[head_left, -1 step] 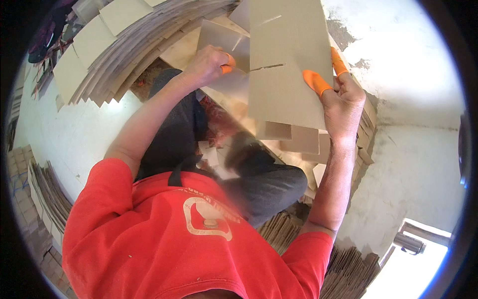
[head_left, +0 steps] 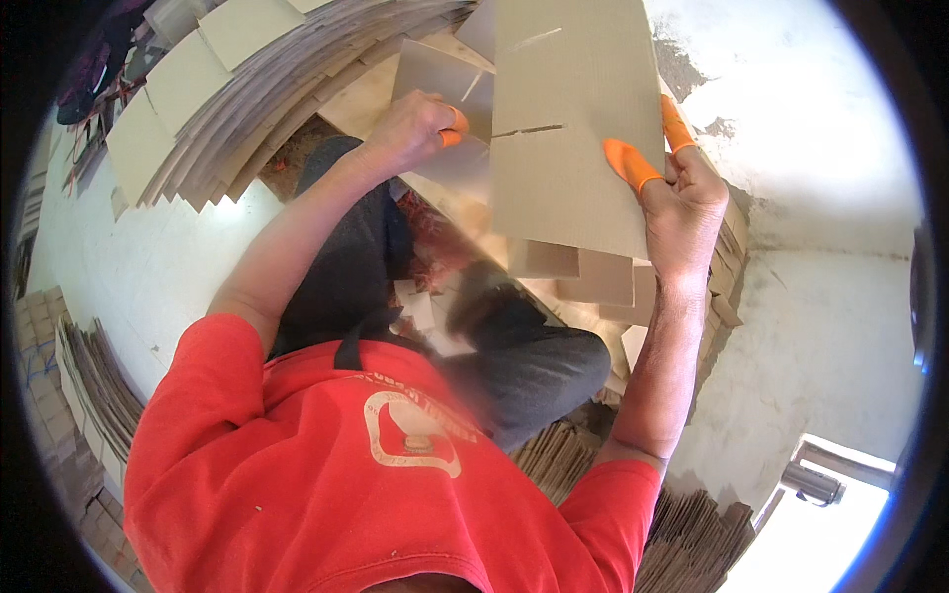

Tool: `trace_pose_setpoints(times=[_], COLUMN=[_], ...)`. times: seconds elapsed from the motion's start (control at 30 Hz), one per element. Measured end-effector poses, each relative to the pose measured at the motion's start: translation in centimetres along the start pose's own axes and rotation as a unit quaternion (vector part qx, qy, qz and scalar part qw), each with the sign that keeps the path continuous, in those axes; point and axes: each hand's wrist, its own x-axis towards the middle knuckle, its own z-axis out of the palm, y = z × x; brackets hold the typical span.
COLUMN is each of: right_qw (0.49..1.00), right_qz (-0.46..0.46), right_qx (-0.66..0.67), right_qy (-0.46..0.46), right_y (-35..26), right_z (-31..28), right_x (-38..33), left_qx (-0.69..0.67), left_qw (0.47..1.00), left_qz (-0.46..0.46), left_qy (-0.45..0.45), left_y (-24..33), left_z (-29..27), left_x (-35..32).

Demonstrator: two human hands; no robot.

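My right hand [head_left: 682,198], with orange finger covers on thumb and finger, grips the right edge of a large grey-brown cardboard sheet [head_left: 568,89]. The thumb lies on its face, the other fingers go behind. Two slits run in from or near the sheet's left side. My left hand [head_left: 423,127] is closed, its fingers curled, also with orange covers. It is beside a smaller slit cardboard piece [head_left: 440,77]; whether the fingers hold that piece or something else is hidden. Below the large sheet, several cardboard pieces [head_left: 598,277] overlap.
Long leaning stacks of cardboard [head_left: 222,109] curve along the far left. More cardboard bundles stand at the left [head_left: 94,385] and near right [head_left: 692,539]. A stained pale wall [head_left: 811,208] rises close on the right. Scraps [head_left: 423,311] lie between my legs.
The large sheet and my right hand have shifted very slightly, the sheet turning a little. My left hand looks unmoved.
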Motion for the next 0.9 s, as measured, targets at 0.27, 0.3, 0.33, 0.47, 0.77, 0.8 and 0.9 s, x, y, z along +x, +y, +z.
trace_pose_setpoints(times=[0.27,0.3,0.33,0.47,0.77,0.8,0.9], right_qw=[0.997,0.994,0.994,0.987,0.978,0.974,0.952], right_qz=[-0.058,-0.053,-0.051,-0.103,-0.126,-0.111,-0.083], right_qx=[-0.044,-0.074,-0.062,-0.075,-0.061,-0.096,-0.194], right_qy=[-0.041,-0.059,-0.068,-0.101,-0.157,-0.175,-0.22], right_y=[3.3,3.2,3.5,4.4,6.3,6.9,7.7], right_z=[3.1,3.5,3.9,5.3,9.4,9.9,11.5], right_x=[-0.2,-0.3,0.0,0.9,1.4,1.5,1.0], left_qx=[0.009,0.004,0.0,0.004,0.019,0.024,0.029], left_qw=[1.0,1.0,1.0,1.0,0.999,0.999,0.999], left_qz=[0.027,0.026,0.025,0.02,-0.023,-0.016,-0.025], left_qy=[0.008,0.006,0.005,-0.012,-0.022,-0.015,-0.021], left_y=[0.2,0.1,0.0,-0.1,0.7,0.7,0.2], left_z=[0.2,0.2,0.2,0.4,0.7,1.0,1.3], left_x=[0.1,0.1,0.1,0.5,1.1,1.2,1.5])
